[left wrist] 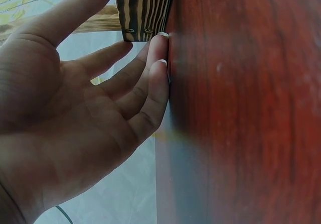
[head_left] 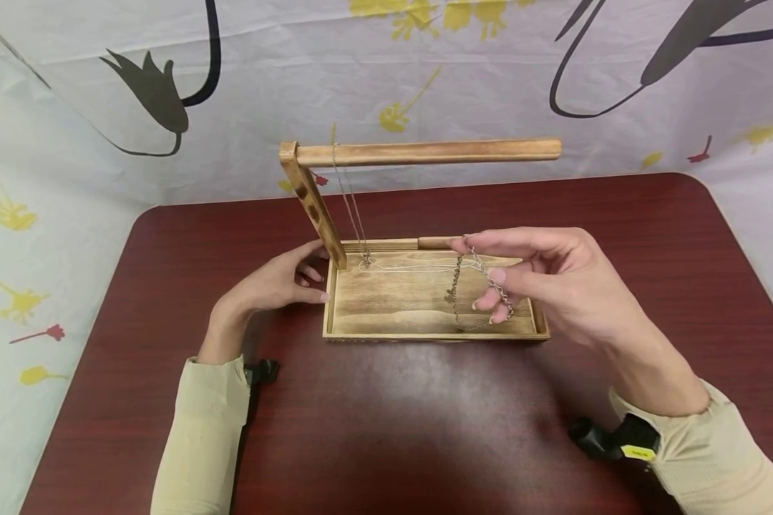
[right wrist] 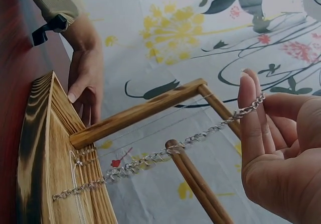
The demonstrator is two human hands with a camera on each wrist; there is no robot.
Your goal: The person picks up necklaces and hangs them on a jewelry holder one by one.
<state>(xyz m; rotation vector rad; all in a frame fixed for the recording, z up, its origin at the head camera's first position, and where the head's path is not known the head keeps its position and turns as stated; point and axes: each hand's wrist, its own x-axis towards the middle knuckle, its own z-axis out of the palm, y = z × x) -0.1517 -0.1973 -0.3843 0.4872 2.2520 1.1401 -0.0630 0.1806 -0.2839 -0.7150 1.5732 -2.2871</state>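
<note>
A silver link chain [head_left: 499,290] is pinched between the thumb and fingers of my right hand [head_left: 573,286], above the right part of a wooden tray [head_left: 393,304]. In the right wrist view the chain [right wrist: 200,135] stretches from the fingertips down across the tray. My left hand [head_left: 273,282] touches the tray's left end, thumb on the near side and fingers behind; its fingers are loosely bent in the left wrist view. A thinner necklace [head_left: 419,269] loops over the stand's top bar [head_left: 438,152] and trails along the tray floor.
A wooden upright [head_left: 313,204] rises at the tray's back left corner, and the bar juts rightward from it. The dark red table [head_left: 393,429] ends at a patterned cloth backdrop [head_left: 264,93]. Each wrist carries a black camera [head_left: 608,438].
</note>
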